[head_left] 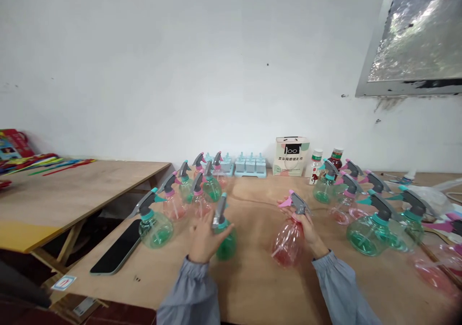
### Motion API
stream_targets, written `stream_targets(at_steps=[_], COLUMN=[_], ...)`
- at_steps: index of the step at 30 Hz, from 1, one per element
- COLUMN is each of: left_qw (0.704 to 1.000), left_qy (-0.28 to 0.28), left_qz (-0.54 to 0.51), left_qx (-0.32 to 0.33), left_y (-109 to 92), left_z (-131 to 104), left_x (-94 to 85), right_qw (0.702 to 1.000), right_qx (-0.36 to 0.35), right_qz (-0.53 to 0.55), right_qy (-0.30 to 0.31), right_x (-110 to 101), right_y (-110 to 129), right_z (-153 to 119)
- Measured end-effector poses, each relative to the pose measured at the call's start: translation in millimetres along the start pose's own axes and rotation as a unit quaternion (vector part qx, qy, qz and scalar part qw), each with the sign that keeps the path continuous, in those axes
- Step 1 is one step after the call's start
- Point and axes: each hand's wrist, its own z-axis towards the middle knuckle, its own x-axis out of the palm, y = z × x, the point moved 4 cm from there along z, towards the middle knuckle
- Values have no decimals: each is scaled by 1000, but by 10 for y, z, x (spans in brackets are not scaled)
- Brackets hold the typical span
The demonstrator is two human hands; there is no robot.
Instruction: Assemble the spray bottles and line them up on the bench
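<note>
My right hand point(306, 226) grips a pink spray bottle point(288, 243) around its neck, just under the grey head with a pink nozzle. The bottle leans slightly. My left hand point(205, 238) is at a green spray bottle point(226, 247), its fingers spread and the thumb stretched across the front near the teal collar. Whether the thumb presses on the bottle I cannot tell. Left of my hand, several green and pink spray bottles stand in a group, the nearest a green one point(156, 229). Another group stands right of my right hand, including a green bottle point(368, 236).
A black phone point(117, 248) lies at the wooden table's left edge. Along the wall are light-blue popsicle molds point(250, 165), a paper bag point(290, 156) and two drink bottles, one white point(315, 166). A second table point(72, 185) stands left, across a gap.
</note>
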Motion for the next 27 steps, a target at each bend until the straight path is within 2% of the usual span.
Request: stream_targets(at_steps=[2, 5, 8, 10, 12, 18, 24, 27], left_qw=[997, 995, 993, 978, 961, 962, 973, 979], left_qy=[74, 93, 62, 51, 61, 72, 66, 50], left_qz=[28, 28, -91, -201, -269, -263, -217, -195], left_qx=[-25, -35, -34, -32, -20, 1, 29, 37], left_y=[-294, -569, -593, -516, -428, -254, -249, -278], left_z=[53, 183, 263, 252, 209, 130, 132, 114], left_x=[215, 515, 781, 930, 1043, 1149, 1145, 1141], right_qw=[998, 993, 990, 989, 990, 990, 986, 986], right_qx=[26, 55, 76, 85, 87, 86, 95, 85], right_qz=[56, 96, 110, 107, 100, 106, 126, 128], right_qy=[21, 33, 46, 48, 42, 18, 56, 57], right_x=[47, 99, 124, 134, 144, 210, 274, 278], right_y=[-9, -22, -35, -38, -33, 21, 97, 115], right_z=[5, 12, -3, -30, -62, -124, -167, -181])
